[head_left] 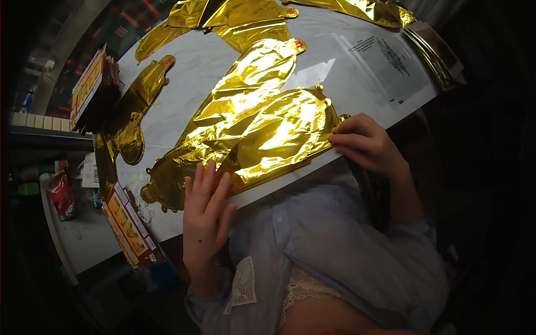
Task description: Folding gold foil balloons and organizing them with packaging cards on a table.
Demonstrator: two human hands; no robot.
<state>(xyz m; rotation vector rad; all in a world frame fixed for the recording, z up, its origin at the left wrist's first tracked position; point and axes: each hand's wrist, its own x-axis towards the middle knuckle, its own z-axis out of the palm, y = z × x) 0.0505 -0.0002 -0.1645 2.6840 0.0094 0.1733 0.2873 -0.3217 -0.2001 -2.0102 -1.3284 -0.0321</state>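
A flat, uninflated gold foil balloon (279,131) lies partly folded along the near edge of the table, its shiny surface creased and full of glare. My left hand (204,209) rests at its near left edge, fingers stretched out and tips touching the foil. At the balloon's right end, my right hand (365,142) pinches the foil edge between thumb and fingers. Behind it, a longer gold foil piece (251,70) with a small red mark at its tip reaches away from me. Overlaps hide whether the two are one balloon or separate ones.
More flat gold foil balloons lie at the left (131,111), far side and far right of the white table (187,84). Card packets (89,92) stand at the left, others (128,223) nearer. A clear plastic bag (379,70) lies right. A red packet (61,195) sits on a shelf.
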